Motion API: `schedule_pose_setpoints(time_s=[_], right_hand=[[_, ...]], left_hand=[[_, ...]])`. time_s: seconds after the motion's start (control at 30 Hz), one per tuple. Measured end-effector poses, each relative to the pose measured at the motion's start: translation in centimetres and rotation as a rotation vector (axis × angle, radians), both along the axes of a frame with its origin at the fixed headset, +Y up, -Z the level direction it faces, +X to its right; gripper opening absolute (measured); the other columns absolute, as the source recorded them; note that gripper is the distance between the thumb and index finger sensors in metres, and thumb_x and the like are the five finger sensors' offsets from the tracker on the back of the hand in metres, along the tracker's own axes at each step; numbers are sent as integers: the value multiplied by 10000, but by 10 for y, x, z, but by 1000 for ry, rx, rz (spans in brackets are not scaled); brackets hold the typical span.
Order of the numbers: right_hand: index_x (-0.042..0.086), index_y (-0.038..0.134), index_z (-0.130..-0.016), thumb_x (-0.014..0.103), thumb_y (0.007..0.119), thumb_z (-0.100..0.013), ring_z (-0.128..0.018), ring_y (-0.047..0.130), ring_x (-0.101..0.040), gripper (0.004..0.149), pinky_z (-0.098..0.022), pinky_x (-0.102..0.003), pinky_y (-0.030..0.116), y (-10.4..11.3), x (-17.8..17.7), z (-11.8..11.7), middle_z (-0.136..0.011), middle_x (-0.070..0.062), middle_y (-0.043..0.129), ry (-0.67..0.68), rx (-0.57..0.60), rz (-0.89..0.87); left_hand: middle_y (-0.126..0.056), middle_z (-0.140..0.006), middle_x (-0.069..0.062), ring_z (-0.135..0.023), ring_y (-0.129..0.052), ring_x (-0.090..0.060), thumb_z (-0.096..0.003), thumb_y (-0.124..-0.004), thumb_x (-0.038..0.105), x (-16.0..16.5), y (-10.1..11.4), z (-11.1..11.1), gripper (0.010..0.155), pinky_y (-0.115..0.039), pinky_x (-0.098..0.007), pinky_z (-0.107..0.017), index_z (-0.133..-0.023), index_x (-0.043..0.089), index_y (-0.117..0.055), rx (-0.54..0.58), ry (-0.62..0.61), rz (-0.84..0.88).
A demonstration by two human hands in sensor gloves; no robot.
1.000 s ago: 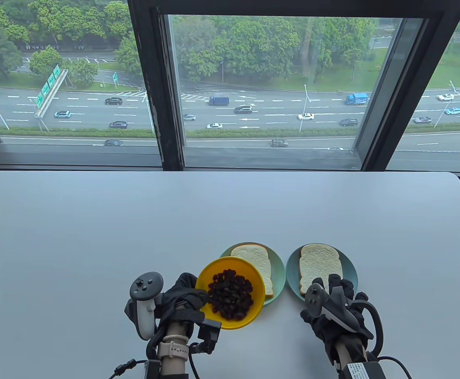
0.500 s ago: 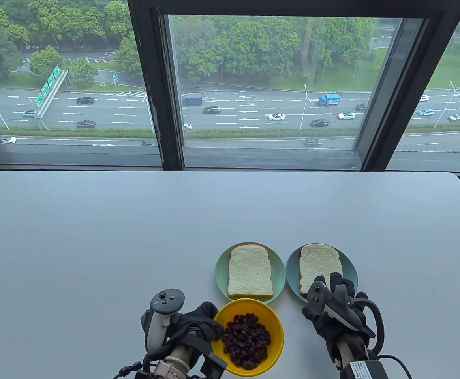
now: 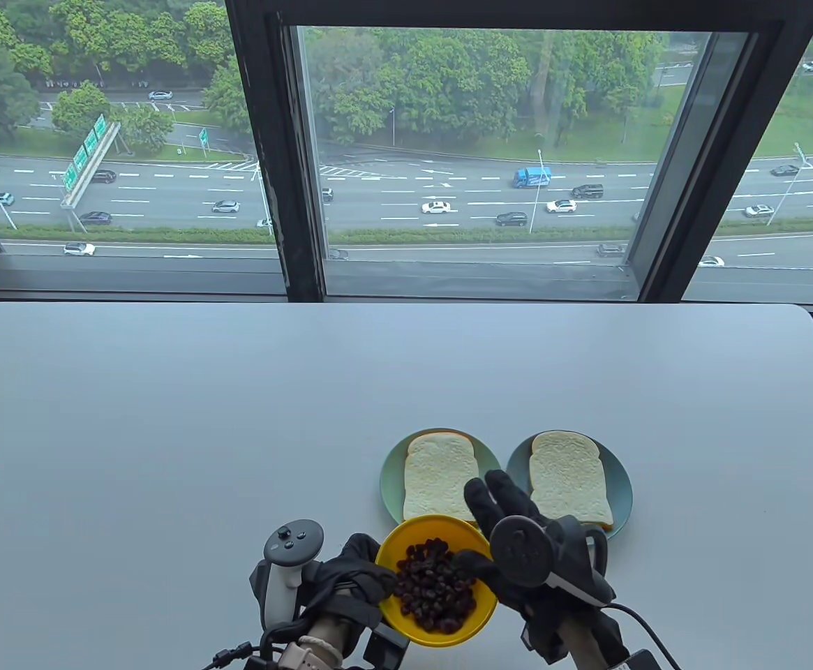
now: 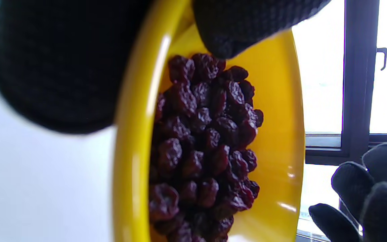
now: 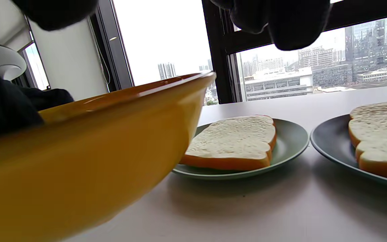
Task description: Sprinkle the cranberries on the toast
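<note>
Left hand (image 3: 350, 579): clamped on the near-left rim of the yellow bowl (image 3: 479, 614), thumb over the lip, fingers beneath; bowl held off the table (image 3: 169, 419), tilted.
Right hand (image 3: 518, 551): fingers spread apart, empty, thumb over the bowl's right rim, fingertips past its far edge.
Cranberries (image 3: 434, 583): heaped inside the bowl, just left of the right thumb.
Toast: left slice (image 3: 437, 478) just beyond the right fingertips on a green plate (image 3: 391, 481); right slice (image 3: 568, 474) further right on a blue plate (image 3: 622, 488); both bare.
Risk: berries sliding out over the low side if the tilt grows.
Risk: a coarse pinch dropping one clump, or berries rolling off onto the plate.
</note>
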State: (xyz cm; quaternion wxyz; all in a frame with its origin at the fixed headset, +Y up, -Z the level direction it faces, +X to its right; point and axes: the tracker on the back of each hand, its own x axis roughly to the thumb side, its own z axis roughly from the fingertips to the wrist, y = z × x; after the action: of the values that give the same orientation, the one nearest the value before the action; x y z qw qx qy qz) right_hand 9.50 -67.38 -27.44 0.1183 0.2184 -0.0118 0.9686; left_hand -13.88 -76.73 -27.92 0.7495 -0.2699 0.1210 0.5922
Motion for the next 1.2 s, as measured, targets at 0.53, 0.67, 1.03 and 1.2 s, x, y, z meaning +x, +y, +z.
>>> schedule_pose_setpoints(time_s=[0.53, 0.67, 1.03, 1.2], right_hand=[[305, 394, -973, 467, 784, -305, -947, 504, -374, 791, -592, -400, 740, -24, -71, -4, -1024, -106, 357, 230, -104, 442], [351, 555, -874, 356, 832, -315, -844, 690, -304, 624, -473, -298, 860, -19, -78, -14, -946, -31, 547, 234, -53, 412], [374, 711, -731, 313, 888, -266, -612, 870, -207, 501, -326, -140, 934, -26, -73, -11, -813, 9, 704, 321, 128, 350], [372, 715, -725, 322, 888, -264, -609, 875, -196, 495, -327, -124, 937, -13, -69, -12, -812, 17, 706, 335, 117, 282]], left_hand=[[-672, -651, -182, -394, -808, -345, -378, -804, 190, 10, -3, 7, 449, -1001, -368, -133, -764, 205, -575, -10, 7, 169], [-666, -644, -198, -380, -800, -353, -377, -798, 179, 9, -5, 8, 450, -996, -369, -117, -766, 187, -571, -45, 19, 231], [-682, -647, -186, -379, -811, -343, -380, -797, 198, 4, -7, 2, 446, -992, -358, -112, -771, 210, -585, -37, 47, 148], [-699, -643, -179, -370, -825, -334, -380, -794, 199, 0, -8, 2, 441, -992, -346, -98, -774, 204, -596, -55, 61, 147]])
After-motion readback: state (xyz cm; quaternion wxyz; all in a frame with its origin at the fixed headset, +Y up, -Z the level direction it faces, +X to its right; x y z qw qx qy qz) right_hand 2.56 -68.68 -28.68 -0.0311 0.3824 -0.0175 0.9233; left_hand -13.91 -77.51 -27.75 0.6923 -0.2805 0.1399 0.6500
